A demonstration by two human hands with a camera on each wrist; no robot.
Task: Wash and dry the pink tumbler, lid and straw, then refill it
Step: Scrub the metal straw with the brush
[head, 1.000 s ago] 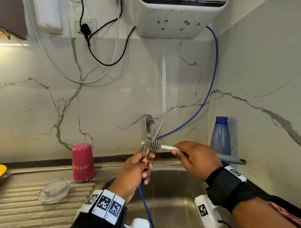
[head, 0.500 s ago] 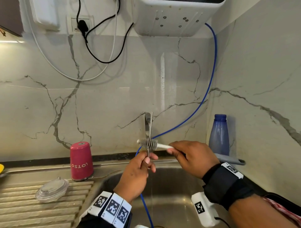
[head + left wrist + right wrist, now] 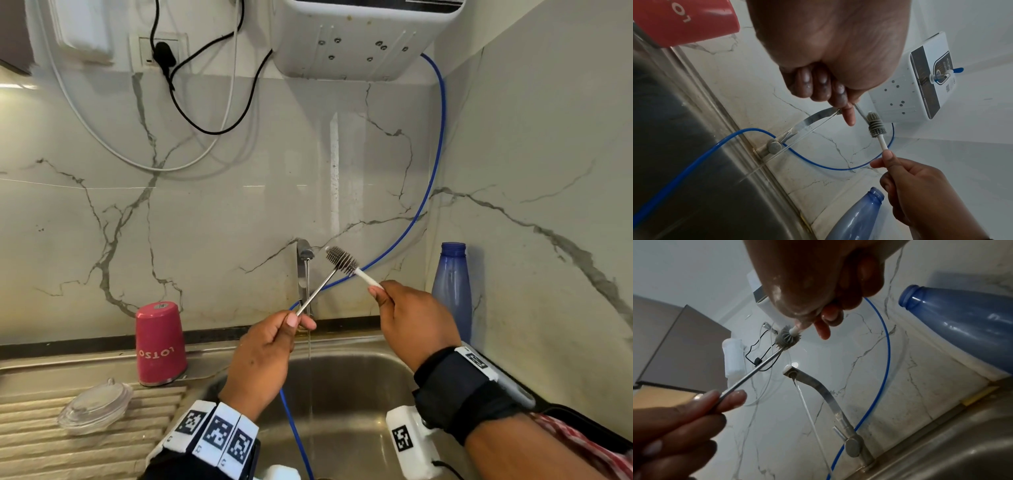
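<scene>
Marble-backed sink [image 3: 342, 373], tap running. Straw [image 3: 317, 291], pinched in left hand [image 3: 263, 356] fingers, now tilted from upright; right hand [image 3: 412, 320] grips brush [image 3: 342, 261] at straw's tip. Scrubbing ongoing; tumbler [image 3: 160, 342] inverted on counter, lid [image 3: 96, 406] beside.

Pink tumbler [image 3: 160, 343] — standing inverted — reads "LOTSO", upside down.

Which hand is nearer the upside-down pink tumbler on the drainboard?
Left. The left hand, pinching the metal straw, is just right of the upside-down pink tumbler. The right hand, holding the grey bristle brush, is farther right, beyond the left hand.
</scene>
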